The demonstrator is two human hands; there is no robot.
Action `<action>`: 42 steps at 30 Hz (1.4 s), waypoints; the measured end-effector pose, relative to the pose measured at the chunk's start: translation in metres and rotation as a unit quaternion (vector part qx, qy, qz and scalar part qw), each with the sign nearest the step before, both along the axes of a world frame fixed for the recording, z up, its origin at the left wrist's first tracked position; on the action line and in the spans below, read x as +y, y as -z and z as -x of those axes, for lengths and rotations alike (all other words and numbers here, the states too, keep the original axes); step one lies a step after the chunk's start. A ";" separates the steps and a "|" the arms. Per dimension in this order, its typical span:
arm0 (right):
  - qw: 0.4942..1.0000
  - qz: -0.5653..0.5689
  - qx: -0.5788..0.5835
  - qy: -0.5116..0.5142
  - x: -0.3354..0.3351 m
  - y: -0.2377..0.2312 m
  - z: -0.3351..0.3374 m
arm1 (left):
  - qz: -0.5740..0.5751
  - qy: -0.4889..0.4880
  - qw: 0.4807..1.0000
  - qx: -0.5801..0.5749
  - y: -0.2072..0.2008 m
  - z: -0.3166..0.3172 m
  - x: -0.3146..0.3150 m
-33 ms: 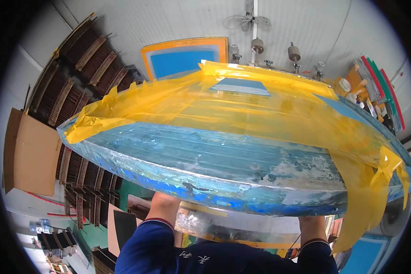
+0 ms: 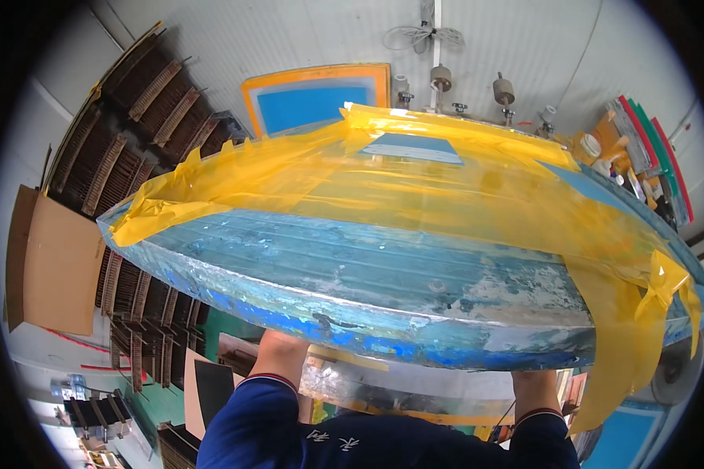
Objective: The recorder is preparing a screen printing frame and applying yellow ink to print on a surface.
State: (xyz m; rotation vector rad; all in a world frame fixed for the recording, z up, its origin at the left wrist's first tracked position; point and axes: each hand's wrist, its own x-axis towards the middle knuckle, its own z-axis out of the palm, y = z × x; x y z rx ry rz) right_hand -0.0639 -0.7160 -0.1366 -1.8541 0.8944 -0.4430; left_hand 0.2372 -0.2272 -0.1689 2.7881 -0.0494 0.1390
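Nothing differs from the earlier frame. My left hand (image 2: pixel 281 349) and right hand (image 2: pixel 533 381) sit well apart under the near edge of the blue frame (image 2: pixel 383 270) wrapped in yellow tape (image 2: pixel 328 176); fingers hidden, grip unclear. Racks (image 2: pixel 141 117) crowd left of my left hand.

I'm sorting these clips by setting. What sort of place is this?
Probably a screen-printing workshop. The person's hands, hidden beneath it, hold up a large blue-stained frame edged with yellow tape; another framed blue screen leans on the wall, and stacked racks stand at left.
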 end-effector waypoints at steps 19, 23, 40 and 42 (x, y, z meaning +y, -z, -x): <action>0.999 0.027 0.021 0.001 0.002 -0.004 0.011 | -0.005 0.007 1.000 -0.002 -0.002 0.006 0.003; 0.999 0.034 0.025 -0.003 0.002 -0.004 0.012 | -0.006 0.010 1.000 -0.003 -0.004 0.005 0.002; 0.985 0.154 0.075 -0.033 0.012 -0.005 -0.006 | -0.015 0.069 0.997 -0.022 0.001 -0.010 -0.026; 0.968 0.220 0.113 -0.045 0.018 0.001 -0.021 | -0.019 0.097 0.995 -0.028 0.006 -0.016 -0.036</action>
